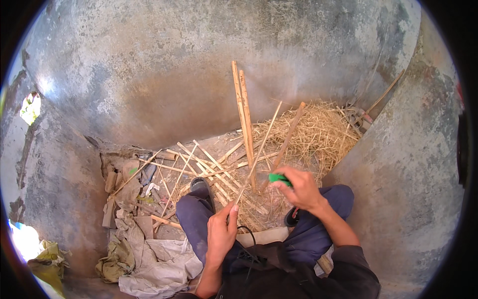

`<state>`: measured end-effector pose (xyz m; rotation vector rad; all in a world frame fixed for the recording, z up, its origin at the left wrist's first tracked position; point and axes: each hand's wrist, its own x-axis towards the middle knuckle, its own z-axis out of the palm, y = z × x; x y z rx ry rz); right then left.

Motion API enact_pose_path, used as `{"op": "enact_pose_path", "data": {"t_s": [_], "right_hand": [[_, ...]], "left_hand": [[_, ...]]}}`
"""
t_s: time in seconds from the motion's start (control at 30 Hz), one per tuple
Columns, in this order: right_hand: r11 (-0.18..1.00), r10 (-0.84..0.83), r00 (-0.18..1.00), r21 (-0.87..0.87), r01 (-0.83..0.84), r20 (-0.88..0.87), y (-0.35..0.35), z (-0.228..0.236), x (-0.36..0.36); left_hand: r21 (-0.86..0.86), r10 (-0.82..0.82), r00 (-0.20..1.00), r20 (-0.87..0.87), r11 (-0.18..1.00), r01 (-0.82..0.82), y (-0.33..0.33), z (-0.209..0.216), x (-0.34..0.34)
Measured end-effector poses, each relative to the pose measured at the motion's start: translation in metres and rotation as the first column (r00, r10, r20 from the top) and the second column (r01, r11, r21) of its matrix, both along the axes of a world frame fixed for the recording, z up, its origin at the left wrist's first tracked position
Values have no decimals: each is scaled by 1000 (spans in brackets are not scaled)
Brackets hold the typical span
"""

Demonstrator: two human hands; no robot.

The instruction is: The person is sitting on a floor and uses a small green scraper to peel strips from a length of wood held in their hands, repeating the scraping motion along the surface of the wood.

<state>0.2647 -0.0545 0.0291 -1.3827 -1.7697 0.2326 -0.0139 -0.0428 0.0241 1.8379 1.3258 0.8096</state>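
My left hand (222,230) is closed round the lower end of a thin bamboo strip (262,146), which slants up and away to the right. My right hand (301,189) grips a green-handled tool (280,179) to the right of the strip. The tool's working end is too small to make out, and I cannot tell whether it touches the strip. Just beyond the hands, two pale wooden stakes (244,114) stand upright close together. A browner stick (290,130) leans behind my right hand, its lower end partly hidden.
Several split strips (209,167) lie crossed on the floor between my feet. Behind them, a heap of straw-like shavings (318,132) rests against the grey wall (199,65). Crumpled sacking (159,264) and wood scraps (110,209) lie at the left. Another wall (398,189) rises close on the right.
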Motion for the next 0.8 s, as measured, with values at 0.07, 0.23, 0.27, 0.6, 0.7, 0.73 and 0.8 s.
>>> {"op": "enact_pose_path", "data": {"t_s": [0.07,0.23,0.27,0.6,0.7,0.73,0.8], "right_hand": [[998,59,998,30,-59,-9,0,-6,-14],[996,18,1000,92,-19,12,-1,-19,-28],[994,6,1000,107,-8,13,-1,-19,-29],[978,-80,996,195,70,44,6,-19,-14],[961,-178,984,217,170,17,18,-16,10],[965,-165,986,211,157,22,17,-13,10],[971,-128,991,210,117,40,17,-11,8]], "left_hand": [[41,-17,1000,1,999,17,-2,3,4],[129,-68,990,120,990,52,-8,2,10],[111,-65,991,114,992,53,-9,5,10],[-38,-40,991,126,998,46,-20,8,8],[-24,-38,997,73,999,40,-28,-5,1],[-19,-34,996,87,999,35,-29,-6,0],[-9,-23,993,113,1000,24,-31,-6,-1]]}}
